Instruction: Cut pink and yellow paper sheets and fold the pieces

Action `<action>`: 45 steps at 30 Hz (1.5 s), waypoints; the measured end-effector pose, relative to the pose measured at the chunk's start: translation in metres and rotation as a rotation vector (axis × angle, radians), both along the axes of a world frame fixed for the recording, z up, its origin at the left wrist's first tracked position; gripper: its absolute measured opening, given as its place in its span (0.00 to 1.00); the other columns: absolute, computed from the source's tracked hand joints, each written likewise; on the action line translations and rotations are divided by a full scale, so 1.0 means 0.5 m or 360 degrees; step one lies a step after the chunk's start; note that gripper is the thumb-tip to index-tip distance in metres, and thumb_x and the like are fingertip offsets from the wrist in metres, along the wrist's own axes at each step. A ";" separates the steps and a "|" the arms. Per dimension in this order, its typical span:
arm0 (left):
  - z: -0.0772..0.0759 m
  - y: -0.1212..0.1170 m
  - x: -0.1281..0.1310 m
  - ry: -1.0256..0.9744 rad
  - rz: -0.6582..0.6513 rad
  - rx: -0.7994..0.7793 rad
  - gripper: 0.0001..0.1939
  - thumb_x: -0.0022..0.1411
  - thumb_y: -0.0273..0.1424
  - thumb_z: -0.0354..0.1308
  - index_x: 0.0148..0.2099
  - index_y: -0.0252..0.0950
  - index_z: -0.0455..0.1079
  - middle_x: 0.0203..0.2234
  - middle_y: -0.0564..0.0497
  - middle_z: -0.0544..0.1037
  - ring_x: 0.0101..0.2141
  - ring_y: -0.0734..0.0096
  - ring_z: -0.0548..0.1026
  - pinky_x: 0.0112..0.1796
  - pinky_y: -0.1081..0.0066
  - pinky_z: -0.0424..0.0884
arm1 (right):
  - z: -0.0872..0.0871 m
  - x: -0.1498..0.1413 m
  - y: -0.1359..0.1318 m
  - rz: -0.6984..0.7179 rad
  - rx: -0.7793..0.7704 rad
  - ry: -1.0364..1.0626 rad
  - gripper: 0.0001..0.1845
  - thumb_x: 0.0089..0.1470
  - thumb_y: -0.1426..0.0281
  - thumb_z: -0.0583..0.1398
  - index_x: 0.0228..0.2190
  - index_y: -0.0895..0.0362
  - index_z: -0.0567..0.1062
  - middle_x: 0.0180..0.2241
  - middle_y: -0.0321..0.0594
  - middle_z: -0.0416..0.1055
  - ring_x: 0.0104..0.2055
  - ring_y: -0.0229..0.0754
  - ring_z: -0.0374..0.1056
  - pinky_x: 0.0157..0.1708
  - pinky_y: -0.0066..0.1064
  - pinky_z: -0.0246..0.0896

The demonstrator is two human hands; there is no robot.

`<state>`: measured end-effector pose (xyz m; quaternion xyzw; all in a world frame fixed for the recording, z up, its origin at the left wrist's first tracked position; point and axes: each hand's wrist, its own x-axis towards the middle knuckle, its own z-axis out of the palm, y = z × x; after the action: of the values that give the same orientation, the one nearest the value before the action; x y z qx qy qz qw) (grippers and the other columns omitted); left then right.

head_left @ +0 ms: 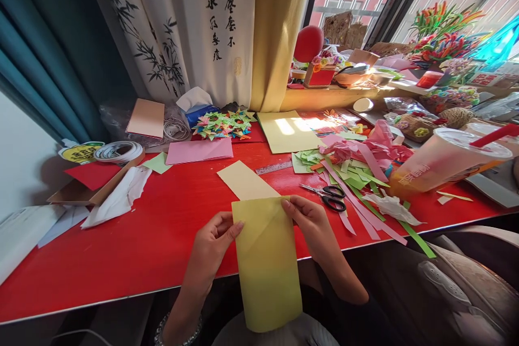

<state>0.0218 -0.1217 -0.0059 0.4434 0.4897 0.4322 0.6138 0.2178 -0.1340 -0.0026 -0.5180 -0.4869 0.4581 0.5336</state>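
Note:
A yellow sheet of paper [267,265] hangs upright between my hands, over the table's front edge, with a faint diagonal crease near its top. My left hand [214,246] pinches its upper left edge, thumb in front. At the top right corner, my right hand [310,221] grips the same sheet between thumb and fingers. Behind it a pale yellow paper piece [245,179] lies on the red table [162,248], partly hidden by the held sheet. Scissors with black handles [333,197] rest just beyond my right hand, and a clear ruler [273,167] lies farther back.
Green and pink paper scraps [357,173] pile up at the right beside a large drink cup [438,162]. Along the back are folded paper stars [225,124], pink paper [199,151] and a yellow stack [287,132]. A cardboard tray [97,189] stands at the left.

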 end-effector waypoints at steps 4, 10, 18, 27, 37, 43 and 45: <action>0.007 0.005 0.004 0.0050 0.0172 0.0104 0.12 0.50 0.39 0.65 0.31 0.36 0.73 0.27 0.52 0.78 0.33 0.70 0.74 0.37 0.75 0.70 | 0.024 0.008 0.004 -0.0015 0.0077 -0.0409 0.15 0.57 0.58 0.55 0.37 0.56 0.74 0.34 0.42 0.73 0.34 0.43 0.69 0.31 0.33 0.63; 0.023 -0.005 0.025 0.0141 0.0114 0.0170 0.11 0.50 0.40 0.65 0.29 0.37 0.74 0.25 0.53 0.79 0.32 0.67 0.75 0.32 0.75 0.69 | 0.091 -0.051 0.020 -0.0023 0.0767 -0.1401 0.12 0.55 0.67 0.60 0.42 0.54 0.74 0.43 0.43 0.75 0.48 0.48 0.68 0.55 0.42 0.53; 0.033 -0.012 0.041 0.0033 0.0059 0.0053 0.11 0.50 0.39 0.65 0.33 0.38 0.74 0.27 0.52 0.79 0.30 0.68 0.75 0.30 0.75 0.69 | 0.092 -0.079 0.063 -0.0044 0.0754 -0.1659 0.13 0.59 0.69 0.55 0.23 0.54 0.69 0.24 0.37 0.74 0.28 0.41 0.66 0.43 0.35 0.56; 0.004 -0.125 -0.011 0.0391 -0.0749 -0.0107 0.10 0.50 0.38 0.63 0.23 0.38 0.73 0.17 0.53 0.76 0.20 0.70 0.71 0.24 0.73 0.62 | 0.128 0.017 0.161 -0.0201 0.0429 -0.1471 0.13 0.56 0.64 0.57 0.25 0.56 0.75 0.26 0.41 0.73 0.35 0.45 0.65 0.34 0.33 0.52; 0.048 0.054 0.038 0.1012 0.0238 0.0665 0.09 0.54 0.39 0.59 0.32 0.40 0.73 0.32 0.47 0.79 0.36 0.57 0.74 0.33 0.68 0.64 | 0.051 -0.055 0.169 0.0458 0.0318 -0.1154 0.10 0.55 0.69 0.59 0.25 0.58 0.77 0.25 0.36 0.75 0.27 0.35 0.66 0.26 0.24 0.53; 0.043 0.078 0.049 0.0817 0.0129 0.0534 0.13 0.56 0.43 0.56 0.28 0.39 0.70 0.27 0.50 0.77 0.29 0.63 0.72 0.29 0.70 0.62 | 0.060 -0.071 0.145 0.0267 0.0357 -0.1141 0.10 0.55 0.68 0.59 0.24 0.57 0.75 0.25 0.37 0.75 0.28 0.38 0.67 0.29 0.27 0.53; 0.047 0.064 0.047 0.0715 0.0078 0.0498 0.12 0.57 0.41 0.55 0.28 0.39 0.70 0.27 0.50 0.77 0.31 0.62 0.72 0.30 0.71 0.62 | 0.067 -0.065 0.149 0.0131 0.0373 -0.1166 0.11 0.54 0.68 0.59 0.22 0.56 0.74 0.25 0.39 0.74 0.31 0.40 0.66 0.32 0.30 0.54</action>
<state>0.0453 -0.0899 0.0176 0.6056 0.5515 0.4080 0.4033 0.1853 -0.0595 0.0307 -0.5628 -0.7147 0.2051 0.3611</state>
